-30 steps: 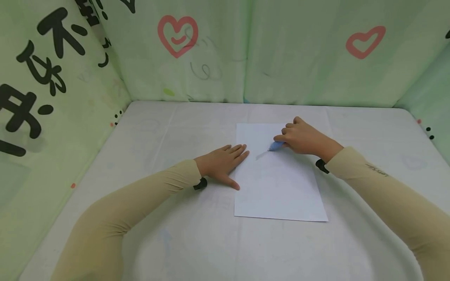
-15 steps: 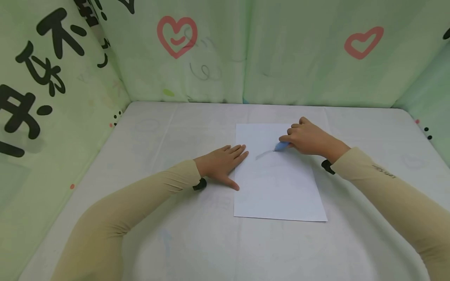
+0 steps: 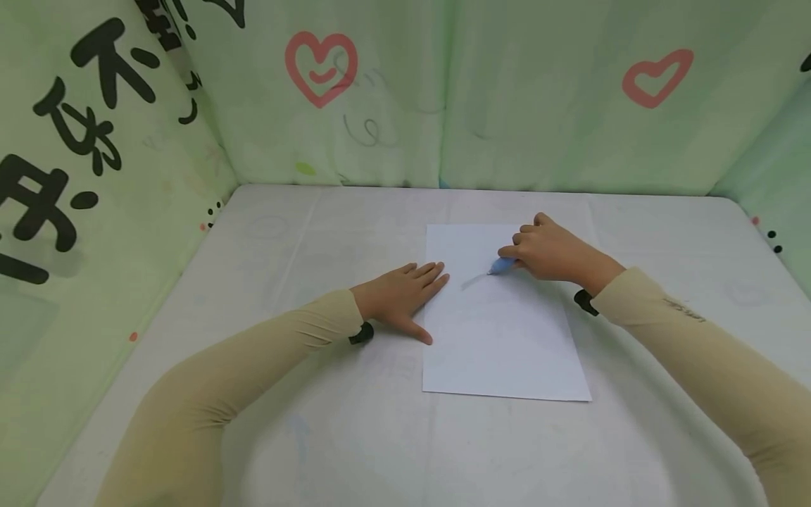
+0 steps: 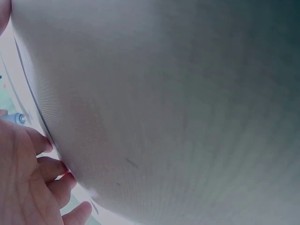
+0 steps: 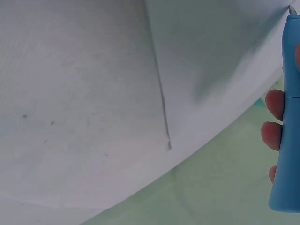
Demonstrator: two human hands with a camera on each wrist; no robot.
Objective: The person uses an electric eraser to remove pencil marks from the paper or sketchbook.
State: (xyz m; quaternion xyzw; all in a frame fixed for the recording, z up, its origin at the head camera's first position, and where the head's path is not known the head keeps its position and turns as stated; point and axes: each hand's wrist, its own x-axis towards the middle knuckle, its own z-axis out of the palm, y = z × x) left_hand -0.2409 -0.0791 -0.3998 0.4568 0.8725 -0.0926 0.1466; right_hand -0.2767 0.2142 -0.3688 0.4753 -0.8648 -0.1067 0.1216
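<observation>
A white sheet of paper (image 3: 500, 331) lies on the white table (image 3: 317, 422) in the head view. My right hand (image 3: 545, 252) grips a light blue pen (image 3: 502, 265) with its tip on the upper part of the sheet, beside a faint grey stroke (image 3: 472, 281). The right wrist view shows the pen (image 5: 287, 122) upright with fingertips (image 5: 274, 104) curled round it, and the paper (image 5: 211, 56) with its corner. My left hand (image 3: 399, 296) lies flat, fingers straight, pressing on the sheet's left edge. The left wrist view shows the left hand's palm and fingers (image 4: 33, 187) against the table (image 4: 178, 112).
Soft green padded walls (image 3: 519, 91) printed with red hearts and black characters enclose the table on the left, back and right. Both arms wear beige sleeves (image 3: 253, 359), each with a black strap at the wrist.
The right hand with the pen slid to the right along the stroke, then came back left by a small amount. The left hand has stayed in place.
</observation>
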